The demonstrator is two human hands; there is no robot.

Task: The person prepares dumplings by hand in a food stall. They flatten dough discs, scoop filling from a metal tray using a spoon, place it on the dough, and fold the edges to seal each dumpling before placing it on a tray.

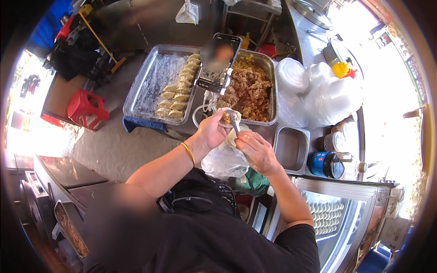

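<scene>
My left hand (pixel 212 131) holds a round dumpling wrapper (pixel 223 123) with a dab of filling on it. In my right hand (pixel 257 150) is a metal spoon (pixel 235 120), its bowl resting against the filling. Just beyond my hands, a steel tray holds meat-and-corn filling (pixel 251 90). Left of it stands a floured metal tray (pixel 145 88) with folded dumplings (pixel 181 98) in rows along its right side. A clear plastic bag (pixel 223 162) lies below my hands, with pale wrappers (pixel 233 138) at its top, partly hidden by my right hand.
A phone (pixel 220 63) on a white holder stands over the trays. To the right are bagged plastic containers (pixel 329 95), an empty-looking steel pan (pixel 292 148) and a dark bottle (pixel 326 164). A glass-topped cooler (pixel 336 218) holds more dumplings. A red stool (pixel 87 107) stands on the left.
</scene>
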